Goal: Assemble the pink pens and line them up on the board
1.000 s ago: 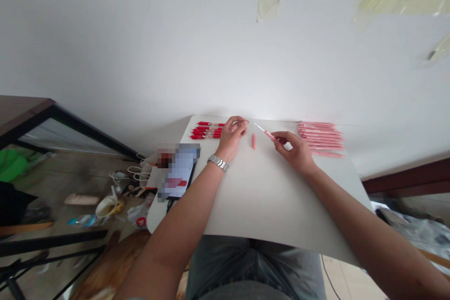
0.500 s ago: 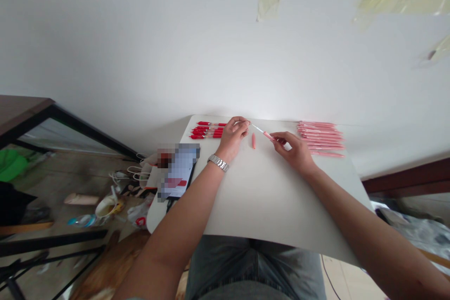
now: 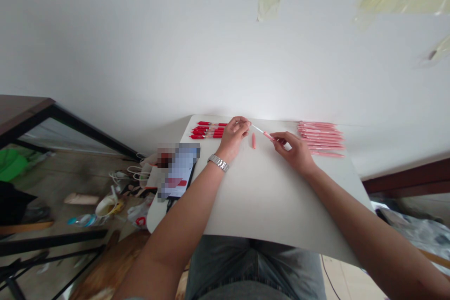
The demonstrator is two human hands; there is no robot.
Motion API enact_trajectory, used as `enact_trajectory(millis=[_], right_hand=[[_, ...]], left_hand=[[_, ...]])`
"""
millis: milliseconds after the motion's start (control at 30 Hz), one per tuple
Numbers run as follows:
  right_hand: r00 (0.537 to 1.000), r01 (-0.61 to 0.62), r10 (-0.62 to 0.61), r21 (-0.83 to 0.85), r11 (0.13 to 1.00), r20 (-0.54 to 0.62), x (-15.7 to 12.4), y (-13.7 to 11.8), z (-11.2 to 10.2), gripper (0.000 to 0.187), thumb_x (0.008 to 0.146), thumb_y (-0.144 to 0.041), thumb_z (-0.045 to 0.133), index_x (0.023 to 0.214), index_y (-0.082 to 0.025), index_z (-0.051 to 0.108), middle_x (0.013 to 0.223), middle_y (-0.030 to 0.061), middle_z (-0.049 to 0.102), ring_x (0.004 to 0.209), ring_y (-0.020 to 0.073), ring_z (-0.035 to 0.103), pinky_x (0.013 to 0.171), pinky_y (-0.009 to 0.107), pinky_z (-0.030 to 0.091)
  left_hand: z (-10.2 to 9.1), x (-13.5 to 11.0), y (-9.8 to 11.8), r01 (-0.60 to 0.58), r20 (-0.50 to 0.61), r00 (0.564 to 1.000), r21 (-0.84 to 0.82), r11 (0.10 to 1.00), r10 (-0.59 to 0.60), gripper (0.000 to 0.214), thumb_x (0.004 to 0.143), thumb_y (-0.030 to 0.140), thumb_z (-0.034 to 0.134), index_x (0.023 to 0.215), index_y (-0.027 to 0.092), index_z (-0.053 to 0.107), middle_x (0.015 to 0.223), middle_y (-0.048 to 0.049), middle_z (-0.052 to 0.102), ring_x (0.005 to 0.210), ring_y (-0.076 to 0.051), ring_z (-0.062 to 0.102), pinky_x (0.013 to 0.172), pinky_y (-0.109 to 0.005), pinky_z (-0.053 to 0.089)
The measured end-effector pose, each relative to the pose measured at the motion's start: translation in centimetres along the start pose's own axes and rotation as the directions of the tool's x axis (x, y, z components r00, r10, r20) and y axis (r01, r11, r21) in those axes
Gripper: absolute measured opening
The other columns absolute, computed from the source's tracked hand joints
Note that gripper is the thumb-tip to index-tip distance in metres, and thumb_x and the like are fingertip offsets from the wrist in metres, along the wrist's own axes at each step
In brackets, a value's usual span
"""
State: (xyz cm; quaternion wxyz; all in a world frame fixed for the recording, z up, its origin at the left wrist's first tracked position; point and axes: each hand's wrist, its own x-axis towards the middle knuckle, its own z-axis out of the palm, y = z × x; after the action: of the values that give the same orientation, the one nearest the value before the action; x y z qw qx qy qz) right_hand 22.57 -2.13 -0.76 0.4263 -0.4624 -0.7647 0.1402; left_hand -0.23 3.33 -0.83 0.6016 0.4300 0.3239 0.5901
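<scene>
My right hand (image 3: 296, 151) pinches a pink pen barrel (image 3: 269, 135) whose thin white refill sticks out toward the left. My left hand (image 3: 232, 136), with a metal watch on the wrist, is closed with its fingertips at the refill's tip; what it holds there is too small to make out. A small pink pen piece (image 3: 253, 140) lies on the white board (image 3: 267, 201) between both hands. A row of red pens (image 3: 208, 130) lies left of my left hand. A row of pink pens (image 3: 320, 138) lies right of my right hand.
The white board rests over my lap against a white wall. A phone (image 3: 177, 171) lies at the board's left edge. On the floor to the left are a cup (image 3: 105, 206), cables and clutter. A dark glass-topped table (image 3: 52, 124) stands far left.
My left hand's fingertips closed in on the refill's tip, which was a small gap away one second ago. Otherwise both hands have barely moved.
</scene>
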Motion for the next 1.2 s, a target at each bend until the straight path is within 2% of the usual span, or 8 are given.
enact_trajectory(millis=[633,933,1200], right_hand=[[1.000,0.004,-0.004,-0.009,1.000,0.002,0.00,0.01,0.03,0.020,0.100,-0.032,0.061,0.115,-0.024,0.072,0.093,0.0039,0.073,0.079,0.0179,0.068,0.074,0.032,0.056],[1.000,0.024,-0.024,0.011,1.000,0.002,0.07,-0.17,-0.03,0.020,0.100,-0.029,0.061,0.116,-0.024,0.071,0.095,0.0039,0.073,0.080,0.0178,0.068,0.075,0.033,0.057],[1.000,0.027,-0.027,0.015,1.000,0.007,0.04,-0.06,-0.08,0.021,0.101,-0.032,0.060,0.117,-0.024,0.071,0.098,0.0052,0.074,0.081,0.0186,0.069,0.076,0.035,0.058]], left_hand=[[0.29,-0.34,0.15,-0.021,0.012,1.000,0.079,0.997,0.020,0.025,0.078,0.034,0.082,0.093,0.021,0.066,0.096,-0.0013,0.067,0.085,-0.011,0.060,0.074,-0.023,0.047],[0.59,-0.46,0.25,0.004,0.062,0.998,0.108,0.994,-0.011,0.026,0.079,0.036,0.082,0.092,0.022,0.064,0.090,0.0013,0.066,0.070,-0.008,0.059,0.073,-0.026,0.046],[0.42,-0.36,-0.01,0.044,0.097,0.994,0.073,0.996,-0.051,0.026,0.078,0.038,0.084,0.090,0.021,0.068,0.088,0.0008,0.068,0.069,-0.009,0.061,0.072,-0.026,0.045]])
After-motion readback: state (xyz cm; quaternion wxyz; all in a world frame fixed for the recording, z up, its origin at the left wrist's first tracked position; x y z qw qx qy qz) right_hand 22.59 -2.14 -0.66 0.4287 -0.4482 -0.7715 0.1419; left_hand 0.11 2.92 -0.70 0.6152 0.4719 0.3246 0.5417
